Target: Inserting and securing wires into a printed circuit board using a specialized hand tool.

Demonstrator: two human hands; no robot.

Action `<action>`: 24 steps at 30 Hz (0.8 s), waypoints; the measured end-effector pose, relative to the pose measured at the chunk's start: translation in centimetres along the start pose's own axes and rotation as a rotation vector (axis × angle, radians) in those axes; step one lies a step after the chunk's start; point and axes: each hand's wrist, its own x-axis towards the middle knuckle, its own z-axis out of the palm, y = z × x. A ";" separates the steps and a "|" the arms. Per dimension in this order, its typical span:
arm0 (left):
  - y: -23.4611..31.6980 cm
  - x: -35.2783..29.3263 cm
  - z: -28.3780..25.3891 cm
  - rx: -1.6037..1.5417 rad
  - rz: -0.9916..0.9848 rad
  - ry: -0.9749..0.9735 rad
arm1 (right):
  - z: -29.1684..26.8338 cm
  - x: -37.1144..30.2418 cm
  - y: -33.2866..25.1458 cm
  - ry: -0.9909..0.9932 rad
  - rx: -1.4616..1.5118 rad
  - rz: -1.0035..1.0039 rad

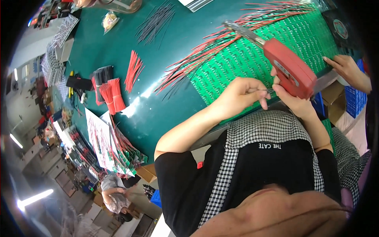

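My right hand point(290, 96) is wrapped round the handle of a red soldering gun point(290, 65), whose metal barrel points away to the far left. Just left of it, my left hand point(248, 94) is closed in a pinch on a thin wire point(268, 91) that spans the small gap to the right fingers. Both hands are above the near edge of a large green circuit board panel point(244, 65), printed with rows of small pads. Red and black wires point(205, 49) lie in a long row along the panel's far edge, under the gun's barrel.
On the green table point(166, 114) lie loose black wires point(156, 23), loose red wires point(134, 71) and tied red bundles point(112, 96). Boards with wires attached point(118, 150) hang over the left edge. Another person's hand point(347, 69) rests by the panel's right end.
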 end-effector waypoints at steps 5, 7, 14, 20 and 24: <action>-0.5 0.1 0.1 -0.034 0.025 0.032 | 0.3 0.3 -0.1 -0.019 -0.013 -0.061; -0.8 0.1 -0.2 0.016 0.030 0.021 | -0.6 0.0 -0.1 -0.051 -0.049 -0.025; -1.0 -0.1 0.2 -0.004 0.035 -0.048 | -0.6 -0.6 0.3 -0.030 -0.092 -0.065; -0.6 0.1 0.7 0.040 0.064 -0.019 | 0.7 -0.8 0.6 -0.011 -0.022 -0.030; -0.3 0.2 0.8 0.006 0.126 -0.052 | -0.5 -0.7 0.3 -0.057 0.030 -0.016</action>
